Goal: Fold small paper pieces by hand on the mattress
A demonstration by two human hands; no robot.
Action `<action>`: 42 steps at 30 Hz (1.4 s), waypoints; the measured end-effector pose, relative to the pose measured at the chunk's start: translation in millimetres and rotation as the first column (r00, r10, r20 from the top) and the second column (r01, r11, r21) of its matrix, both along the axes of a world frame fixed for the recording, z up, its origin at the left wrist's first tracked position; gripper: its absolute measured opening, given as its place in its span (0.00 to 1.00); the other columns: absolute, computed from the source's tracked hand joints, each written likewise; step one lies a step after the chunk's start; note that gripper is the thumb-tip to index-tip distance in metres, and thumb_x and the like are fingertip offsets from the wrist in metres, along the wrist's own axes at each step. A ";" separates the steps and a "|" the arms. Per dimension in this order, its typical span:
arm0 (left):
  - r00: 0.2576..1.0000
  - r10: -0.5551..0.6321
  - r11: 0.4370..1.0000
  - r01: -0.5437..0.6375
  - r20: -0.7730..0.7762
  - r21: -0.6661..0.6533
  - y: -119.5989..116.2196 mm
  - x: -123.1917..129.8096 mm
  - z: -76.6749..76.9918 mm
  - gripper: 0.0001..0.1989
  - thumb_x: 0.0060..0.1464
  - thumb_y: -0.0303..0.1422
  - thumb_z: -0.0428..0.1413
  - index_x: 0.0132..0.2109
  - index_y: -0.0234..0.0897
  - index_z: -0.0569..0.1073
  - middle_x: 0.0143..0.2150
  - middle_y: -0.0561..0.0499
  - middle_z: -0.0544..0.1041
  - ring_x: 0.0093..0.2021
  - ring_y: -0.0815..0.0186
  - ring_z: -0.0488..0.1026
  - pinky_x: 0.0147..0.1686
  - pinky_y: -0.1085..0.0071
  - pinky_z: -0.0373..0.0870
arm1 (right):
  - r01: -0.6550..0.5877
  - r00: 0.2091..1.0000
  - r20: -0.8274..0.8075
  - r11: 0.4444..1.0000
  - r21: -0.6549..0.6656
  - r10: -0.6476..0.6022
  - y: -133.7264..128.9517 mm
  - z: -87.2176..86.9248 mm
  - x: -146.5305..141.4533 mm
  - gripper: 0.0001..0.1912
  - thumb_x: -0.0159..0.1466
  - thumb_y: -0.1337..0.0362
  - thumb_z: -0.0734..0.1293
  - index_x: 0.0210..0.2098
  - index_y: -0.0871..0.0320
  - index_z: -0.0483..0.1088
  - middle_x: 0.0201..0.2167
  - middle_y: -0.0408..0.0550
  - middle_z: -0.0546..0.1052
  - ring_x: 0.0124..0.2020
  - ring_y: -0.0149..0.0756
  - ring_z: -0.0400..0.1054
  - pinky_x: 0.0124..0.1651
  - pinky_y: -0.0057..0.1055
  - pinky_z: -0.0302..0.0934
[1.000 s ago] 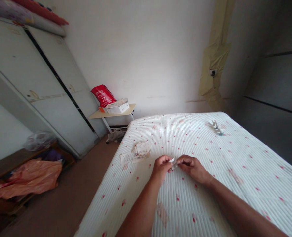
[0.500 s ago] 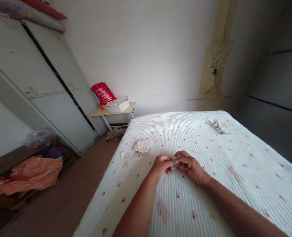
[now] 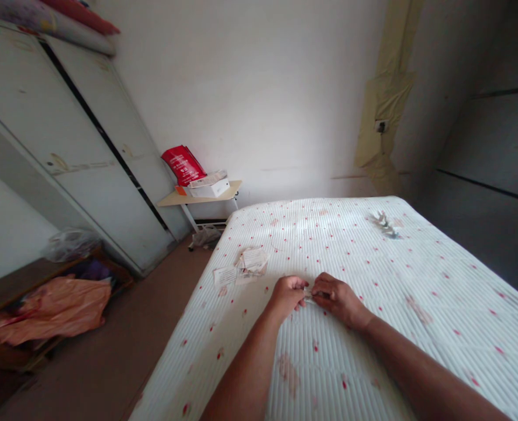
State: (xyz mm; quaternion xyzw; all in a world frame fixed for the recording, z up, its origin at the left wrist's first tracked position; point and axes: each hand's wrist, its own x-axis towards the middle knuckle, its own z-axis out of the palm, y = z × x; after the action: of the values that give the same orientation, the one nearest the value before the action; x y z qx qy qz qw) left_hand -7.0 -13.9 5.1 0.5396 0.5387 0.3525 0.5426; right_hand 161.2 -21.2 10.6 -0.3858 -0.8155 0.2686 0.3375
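Note:
Over the quilted bed cover [image 3: 329, 374], my left hand [image 3: 289, 293] and my right hand [image 3: 338, 299] meet at a small pale strip [image 3: 308, 294], which looks like paper. My left thumb and fingers pinch its left end. The fingers of my right hand are closed on its right end and hide part of it. Beyond my left hand lies a loose pile of printed paper slips [image 3: 252, 261], with one slip [image 3: 224, 277] spread out to its left. A whitish, twisted bundle [image 3: 384, 224] rests farther off on the right; its kind is unclear.
Against the far wall stands a small table [image 3: 171, 200] bearing a red bag [image 3: 183, 165] and a white box [image 3: 210, 188]. Metal cabinets [image 3: 66, 134] line the left side. An orange plastic bag [image 3: 52, 310] lies low at the left.
My right fingers have come down and closed on the strip, where before they were raised and more spread. My left hand has hardly moved.

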 end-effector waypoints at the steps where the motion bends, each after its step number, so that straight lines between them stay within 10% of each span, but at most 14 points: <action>1: 1.000 0.003 1.000 -0.003 -0.008 0.001 0.3 0.3 -0.5 0.09 0.42 0.27 0.54 0.35 0.32 0.72 0.20 0.57 0.68 0.16 0.76 0.64 0.14 0.81 0.54 | 0.003 1.000 0.018 1.000 0.004 -0.003 -0.3 0.9 -0.1 0.05 0.58 0.68 0.63 0.27 0.56 0.70 0.29 0.44 0.68 0.28 0.29 0.64 0.31 0.25 0.57; 25: 0.980 -0.021 0.997 0.035 -0.198 0.067 1.7 -5.3 -8.4 0.18 0.39 0.20 0.47 0.39 0.32 0.73 0.26 0.55 0.71 0.18 0.76 0.64 0.16 0.81 0.55 | 0.032 0.991 0.129 0.999 -0.003 -0.032 2.7 2.2 -0.2 0.07 0.59 0.68 0.62 0.26 0.59 0.70 0.27 0.44 0.69 0.31 0.30 0.64 0.33 0.25 0.55; 32: 0.889 0.014 0.916 0.171 -0.458 0.362 -9.8 -10.2 -0.6 0.13 0.38 0.21 0.50 0.32 0.34 0.75 0.29 0.53 0.75 0.29 0.71 0.69 0.31 0.76 0.64 | 0.045 0.981 0.191 0.999 -0.001 -0.044 2.5 -2.2 -0.1 0.04 0.57 0.70 0.63 0.27 0.58 0.70 0.29 0.44 0.68 0.29 0.28 0.63 0.31 0.23 0.54; 42: 0.764 0.124 0.893 0.192 -0.634 0.406 -27.9 0.2 2.4 0.08 0.45 0.25 0.52 0.30 0.37 0.76 0.31 0.53 0.72 0.31 0.71 0.68 0.32 0.76 0.63 | -0.041 0.986 0.162 0.998 -0.044 0.048 3.3 3.0 5.9 0.05 0.57 0.71 0.63 0.29 0.58 0.71 0.30 0.44 0.69 0.30 0.29 0.64 0.34 0.24 0.57</action>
State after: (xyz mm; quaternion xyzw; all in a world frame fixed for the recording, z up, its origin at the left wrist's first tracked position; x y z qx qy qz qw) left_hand -6.8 -41.8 7.5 0.7472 0.5855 0.2495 0.1914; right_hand 167.1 -17.9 13.6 -0.3950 -0.8430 0.2604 0.2559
